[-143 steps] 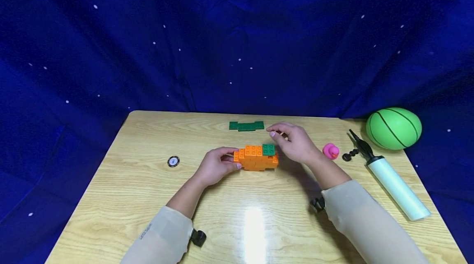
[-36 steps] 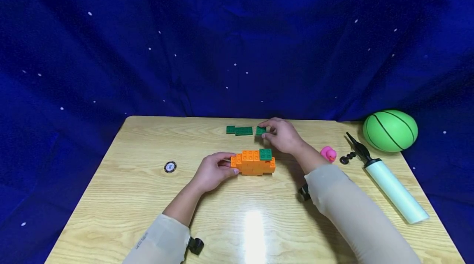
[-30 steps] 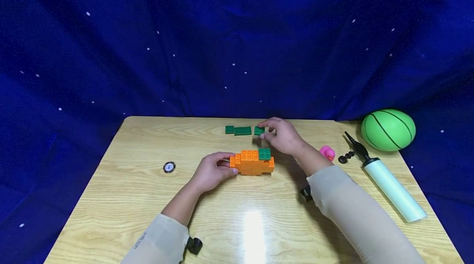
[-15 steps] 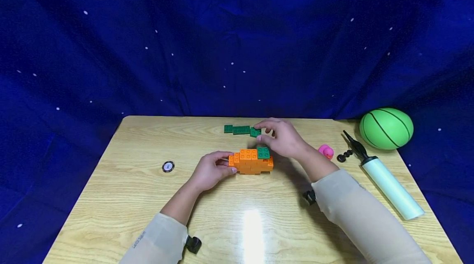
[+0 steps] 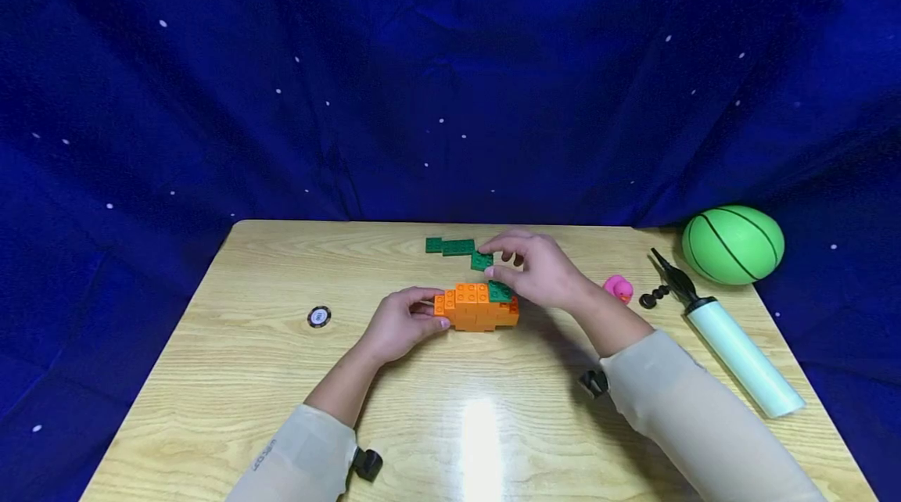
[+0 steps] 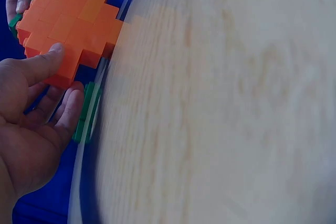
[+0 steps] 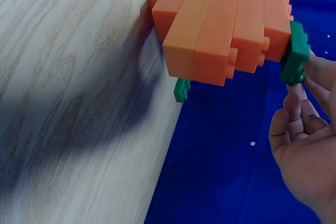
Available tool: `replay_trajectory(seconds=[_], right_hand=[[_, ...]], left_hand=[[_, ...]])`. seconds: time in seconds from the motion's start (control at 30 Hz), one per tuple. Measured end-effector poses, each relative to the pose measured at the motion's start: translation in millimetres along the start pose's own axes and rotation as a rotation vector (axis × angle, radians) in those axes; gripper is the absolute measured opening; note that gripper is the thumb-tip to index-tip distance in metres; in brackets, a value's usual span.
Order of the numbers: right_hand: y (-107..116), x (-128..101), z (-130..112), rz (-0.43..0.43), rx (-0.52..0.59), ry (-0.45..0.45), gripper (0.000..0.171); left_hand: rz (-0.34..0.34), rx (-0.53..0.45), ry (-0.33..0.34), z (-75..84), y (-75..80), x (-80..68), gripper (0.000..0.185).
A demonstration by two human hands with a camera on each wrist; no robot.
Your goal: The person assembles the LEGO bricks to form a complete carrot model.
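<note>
The right hand [image 5: 545, 275] pinches a small green brick [image 5: 482, 260] between thumb and forefinger, its fingers clamped on the brick, in the air just above the table [image 5: 246, 377]. The orange block build [image 5: 476, 307] lies at about 6 o'clock from that brick, close below it. Its long axis runs 9 to 3 o'clock across the table, and a green brick on top [image 5: 500, 292] caps its 3 o'clock end. The left hand [image 5: 403, 322] steadies the 9 o'clock end, thumb and fingers curled against the orange side. The right hand is nearer the free studs.

A second ago the green brick was beside the row of green pieces [image 5: 450, 246] at 12 o'clock. It has since come away towards the build, while the left hand has stayed put.
</note>
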State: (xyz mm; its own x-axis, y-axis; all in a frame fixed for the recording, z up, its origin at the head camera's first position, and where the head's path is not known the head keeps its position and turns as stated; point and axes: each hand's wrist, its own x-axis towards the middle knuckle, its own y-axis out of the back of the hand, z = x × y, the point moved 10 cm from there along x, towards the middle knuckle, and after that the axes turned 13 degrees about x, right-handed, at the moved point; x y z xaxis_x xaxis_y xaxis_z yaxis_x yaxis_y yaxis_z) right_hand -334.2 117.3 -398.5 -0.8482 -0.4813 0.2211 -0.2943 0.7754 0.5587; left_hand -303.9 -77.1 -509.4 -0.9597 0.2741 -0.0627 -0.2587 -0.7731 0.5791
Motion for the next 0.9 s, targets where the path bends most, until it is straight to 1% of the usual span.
replay_trajectory(seconds=[0.23, 0.5, 0.67, 0.9], right_hand=[[-6, -5, -9, -0.031, 0.007, 0.035, 0.029], [-15, -12, -18, -0.066, 0.019, 0.056, 0.030], [-18, -14, -19, -0.074, -0.002, 0.073, 0.029], [-21, -15, -17, -0.072, -0.016, 0.072, 0.029]], left_hand=[[-0.002, -0.013, -0.011, 1.4, 0.6, 0.0, 0.044], [-0.006, -0.008, 0.003, -1.3, -0.5, -0.1, 0.047], [-0.004, -0.014, 0.006, -0.8, -0.4, 0.0, 0.046], [-0.001, -0.011, 0.003, -0.3, -0.1, -0.1, 0.045]])
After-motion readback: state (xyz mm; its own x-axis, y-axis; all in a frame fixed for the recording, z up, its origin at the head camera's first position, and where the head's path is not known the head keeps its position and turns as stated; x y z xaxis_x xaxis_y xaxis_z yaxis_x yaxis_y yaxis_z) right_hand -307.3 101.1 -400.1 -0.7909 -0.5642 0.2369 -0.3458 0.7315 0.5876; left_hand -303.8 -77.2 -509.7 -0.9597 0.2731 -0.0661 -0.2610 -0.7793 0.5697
